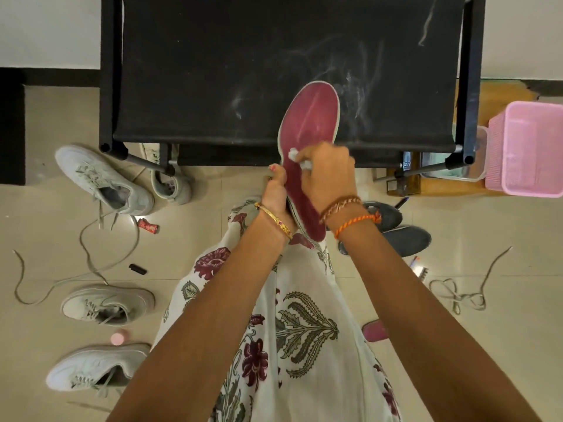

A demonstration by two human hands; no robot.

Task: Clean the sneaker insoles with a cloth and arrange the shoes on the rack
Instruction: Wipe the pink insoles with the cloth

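A tiled floor (195, 239) carries a black rack (274, 71) with a dusty fabric shelf. Pale sneakers (103, 178) and loose laces (91, 263) lie left. The left hand (275, 193) grips a red insole (307, 138) held over the rack's front edge; the right hand (327, 172) pinches a small white cloth (294, 154) against it.

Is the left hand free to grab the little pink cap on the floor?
Probably not yet: the left hand grips the red insole, and the pink cap lies down by the sneakers.
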